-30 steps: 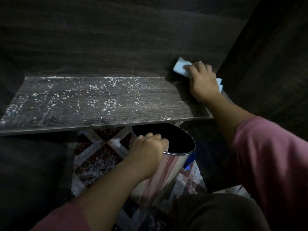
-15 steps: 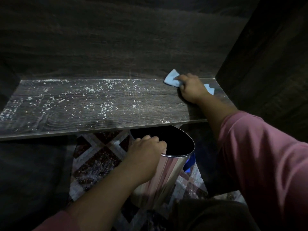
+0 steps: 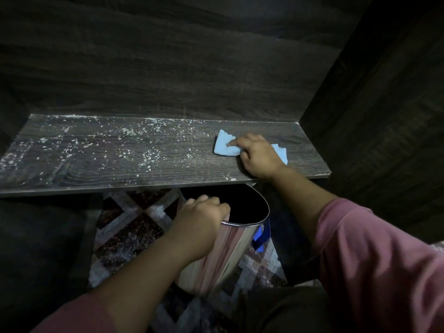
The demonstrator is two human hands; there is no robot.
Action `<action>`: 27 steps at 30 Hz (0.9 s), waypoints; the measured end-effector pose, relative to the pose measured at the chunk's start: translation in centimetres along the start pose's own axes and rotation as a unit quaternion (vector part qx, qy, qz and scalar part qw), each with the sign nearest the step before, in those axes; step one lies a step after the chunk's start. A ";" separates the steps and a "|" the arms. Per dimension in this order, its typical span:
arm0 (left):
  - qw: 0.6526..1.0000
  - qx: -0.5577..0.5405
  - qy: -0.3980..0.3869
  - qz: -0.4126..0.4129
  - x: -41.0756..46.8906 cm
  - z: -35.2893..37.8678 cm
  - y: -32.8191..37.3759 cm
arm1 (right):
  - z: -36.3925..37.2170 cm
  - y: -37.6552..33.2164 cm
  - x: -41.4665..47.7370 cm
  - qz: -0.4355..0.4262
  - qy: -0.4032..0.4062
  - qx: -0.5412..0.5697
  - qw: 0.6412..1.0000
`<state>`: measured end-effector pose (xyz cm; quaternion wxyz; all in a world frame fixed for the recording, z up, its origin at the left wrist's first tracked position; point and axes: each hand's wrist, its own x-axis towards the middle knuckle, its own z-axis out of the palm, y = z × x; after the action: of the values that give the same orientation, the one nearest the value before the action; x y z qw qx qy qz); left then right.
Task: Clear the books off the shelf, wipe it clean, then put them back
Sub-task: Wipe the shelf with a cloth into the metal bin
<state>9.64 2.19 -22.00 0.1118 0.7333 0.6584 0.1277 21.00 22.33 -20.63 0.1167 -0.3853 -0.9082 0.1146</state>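
Many white specks [image 3: 149, 156] dot the dark wood-grain shelf [image 3: 96, 169], thickest along its back edge and over its left and middle parts; the strip by the right end looks far cleaner. The shelf runs across the view, meeting a dark back panel [image 3: 168, 68] and, at its right end, a side wall [image 3: 384, 116]. A pale blue cloth [image 3: 223, 146] lies crumpled on the shelf near the right end, between the back and front edges. The right hand [image 3: 259, 156] lies on the cloth with its fingers curled, bunching it and pressing it down, so the cloth shows only to the left and right of the hand. The wrist crosses the front edge, and a pink sleeve [image 3: 374, 255] covers the arm. Below the front edge, the left hand [image 3: 201, 217] grips the rim of a shiny metal bin [image 3: 223, 251], fingers hooked over the lip; the bin tilts, its mouth partly under the shelf. Something blue [image 3: 263, 236] sits just behind the bin on a patterned floor [image 3: 129, 227].
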 end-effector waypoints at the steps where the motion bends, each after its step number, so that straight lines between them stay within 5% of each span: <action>1: 1.000 0.004 0.000 0.001 -0.1 -0.1 0.0 | 0.0 -0.3 -0.3 -0.001 -0.001 0.006 1.000; 27: 1.000 -0.004 -0.018 -0.010 -0.8 -0.4 -0.9 | 1.7 -4.2 -7.3 0.040 0.060 0.126 0.989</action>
<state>8.58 1.50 -21.97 0.1281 0.7283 0.6632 0.1157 22.62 14.01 -21.93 0.2140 -0.4095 -0.8619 0.2090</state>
